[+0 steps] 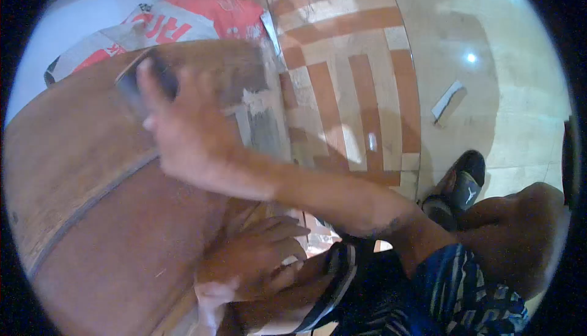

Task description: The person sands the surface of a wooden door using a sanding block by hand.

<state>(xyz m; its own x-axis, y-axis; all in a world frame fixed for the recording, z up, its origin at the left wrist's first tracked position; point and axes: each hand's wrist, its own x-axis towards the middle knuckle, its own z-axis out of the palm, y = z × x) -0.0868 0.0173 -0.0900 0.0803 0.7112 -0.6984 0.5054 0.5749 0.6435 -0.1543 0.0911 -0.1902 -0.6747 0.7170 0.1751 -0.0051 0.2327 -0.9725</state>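
Observation:
My right hand point(189, 128) reaches across a large brown wooden panel point(122, 214), its fingers wrapped round a dark sanding block point(160, 78). The block lies against the wood near the panel's far edge; hand and block are blurred. A pale, rough patch point(260, 100) shows on the wood to the right of the block. My left hand point(260, 259) is lower down, at the panel's near edge, with its fingers stretched out to the right and nothing visible in them. A dark groove point(92, 201) runs slantwise over the panel.
A red and white printed sack point(195, 18) lies behind the panel's far edge. The patterned floor point(342, 79) borders pale tiles point(513, 103), where a white scrap point(448, 100) lies. At the right are my bent knee point(520, 232) and a foot in a dark slipper point(468, 180).

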